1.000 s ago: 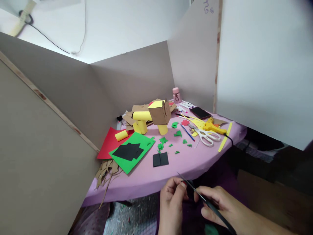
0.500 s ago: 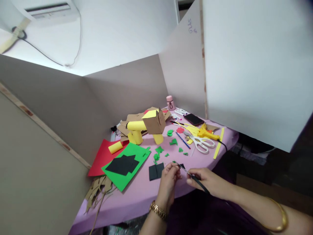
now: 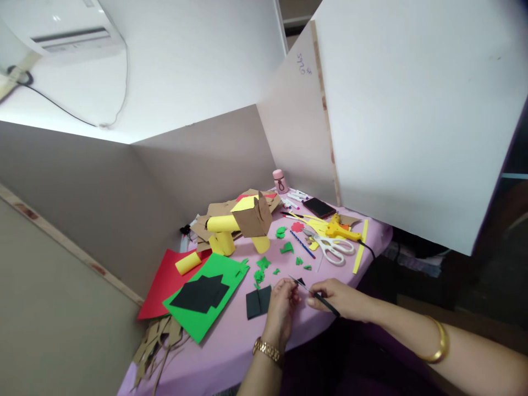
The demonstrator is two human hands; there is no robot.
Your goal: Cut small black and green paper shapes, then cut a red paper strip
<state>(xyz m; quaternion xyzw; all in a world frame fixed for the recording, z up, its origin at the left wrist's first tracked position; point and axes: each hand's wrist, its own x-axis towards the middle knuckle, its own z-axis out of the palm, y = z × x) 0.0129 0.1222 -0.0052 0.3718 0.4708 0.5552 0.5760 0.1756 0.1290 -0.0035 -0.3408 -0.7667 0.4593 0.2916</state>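
My right hand point(image 3: 340, 298) is closed around a pair of scissors with black handles point(image 3: 329, 304). Their thin metal blades point left, at the fingertips of my left hand point(image 3: 282, 305). Those left fingers are pinched together; whatever lies between them is too small and hidden to make out. A small black paper scrap point(image 3: 301, 281) shows just beyond the blades. Beside my left hand lies a black folded paper piece point(image 3: 258, 302). Green paper scraps point(image 3: 260, 275) are scattered past it on the pink tablecloth point(image 3: 223, 341).
A yellow and cardboard animal figure point(image 3: 249, 216) stands at the back. White-handled scissors point(image 3: 337, 250), a yellow glue gun point(image 3: 342, 230) and a phone point(image 3: 319, 207) are on the right. Green sheet point(image 3: 198, 327), black cut-out point(image 3: 201, 293) and cardboard strips point(image 3: 154, 344) lie left.
The camera view has turned slightly, so the table sits lower and further left. Both hands stay together, with the scissors still at the left fingertips.
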